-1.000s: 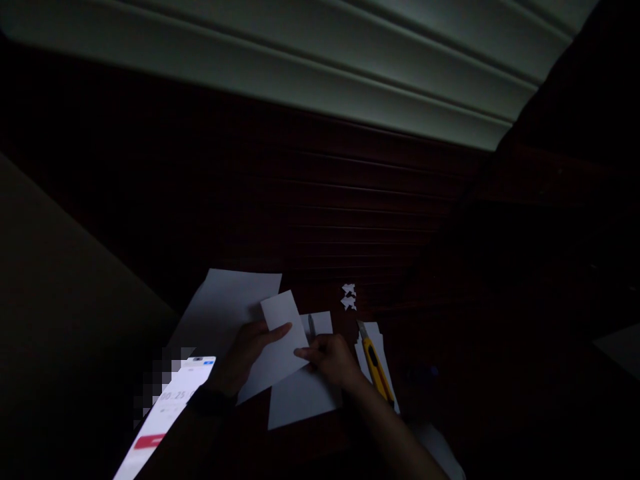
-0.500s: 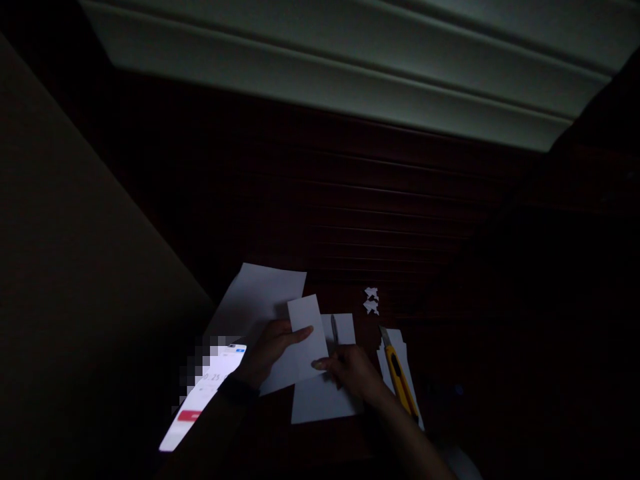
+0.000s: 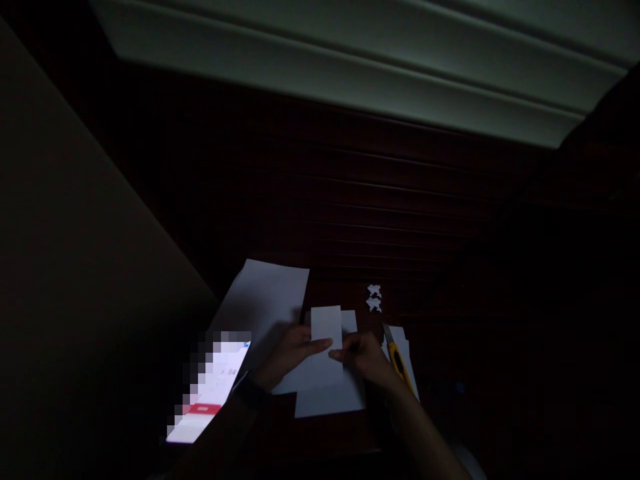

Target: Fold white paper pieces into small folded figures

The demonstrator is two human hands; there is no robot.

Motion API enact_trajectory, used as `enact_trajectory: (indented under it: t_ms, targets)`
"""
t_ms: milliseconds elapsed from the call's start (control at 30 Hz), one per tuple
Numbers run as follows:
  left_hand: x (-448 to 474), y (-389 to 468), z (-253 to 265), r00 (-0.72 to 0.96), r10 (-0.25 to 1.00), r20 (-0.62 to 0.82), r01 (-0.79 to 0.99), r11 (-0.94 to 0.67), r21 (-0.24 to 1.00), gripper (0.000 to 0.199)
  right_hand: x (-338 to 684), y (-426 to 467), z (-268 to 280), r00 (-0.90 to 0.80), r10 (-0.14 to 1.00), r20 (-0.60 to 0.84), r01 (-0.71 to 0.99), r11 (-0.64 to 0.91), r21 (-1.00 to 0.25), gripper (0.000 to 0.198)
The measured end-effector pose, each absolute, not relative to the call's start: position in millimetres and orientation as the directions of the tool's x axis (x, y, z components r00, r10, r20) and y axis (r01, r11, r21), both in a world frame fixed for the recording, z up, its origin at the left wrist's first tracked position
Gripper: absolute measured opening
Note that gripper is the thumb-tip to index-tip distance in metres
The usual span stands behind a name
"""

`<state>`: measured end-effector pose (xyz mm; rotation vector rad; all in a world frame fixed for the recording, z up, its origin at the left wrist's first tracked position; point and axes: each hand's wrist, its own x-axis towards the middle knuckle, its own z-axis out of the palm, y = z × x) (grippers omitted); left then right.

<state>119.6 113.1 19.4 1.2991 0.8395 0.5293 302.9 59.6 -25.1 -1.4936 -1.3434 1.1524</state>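
Note:
A white strip of paper, seemingly folded, stands nearly upright over the other sheets. My left hand grips it from the left, thumb lying across its front. On the right edge, the thumb and fingertips of my right hand are closed on the same paper. Beneath both hands lies a larger white sheet on the dark table. To the right, a yellow box cutter with its blade out rests on a stack of white paper.
A big white sheet lies at the back left. In front of it, a lit phone shows a red button. Two small folded paper pieces sit behind the cutter. A slatted dark panel rises beyond the table.
The held paper has moved right and turned from tilted to nearly upright. A thin dark object seen earlier beside the right hand no longer shows. My view has shifted slightly.

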Motion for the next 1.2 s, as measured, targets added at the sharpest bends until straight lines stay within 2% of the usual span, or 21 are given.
enact_trajectory:
  t_ms: [100,400,700,833,1000,1200]
  targets:
    - [119.5,114.6,11.8,0.62,0.752,-0.227,0.14,0.179,0.974,0.028,303.7,60.0,-31.8,0.08,0.988,-0.132,0.24,-0.147,-0.96,0.028]
    - [114.9,119.6,-1.7,0.63,0.743,-0.226,0.284,0.05,0.957,0.021,300.3,61.7,-26.3,0.101,0.983,-0.153,0.169,-0.169,-0.971,0.033]
    - [117.3,116.5,-1.2,0.658,0.726,-0.203,0.292,0.002,0.956,0.02,298.2,65.5,-30.2,0.201,0.969,-0.145,0.122,-0.172,-0.978,0.033]
    - [116.8,114.4,1.4,0.683,0.705,-0.194,0.258,0.016,0.966,0.02,298.4,66.0,-28.5,0.206,0.97,-0.127,0.058,-0.142,-0.988,0.03]
    - [118.0,113.3,-4.7,0.667,0.717,-0.203,0.321,-0.031,0.947,0.02,300.6,65.1,-24.7,0.19,0.974,-0.126,-0.027,-0.124,-0.992,0.027]
    - [122.0,112.1,-5.6,0.623,0.767,-0.154,0.316,-0.067,0.946,0.027,303.0,66.8,-22.9,0.159,0.981,-0.114,-0.029,-0.111,-0.993,0.027]
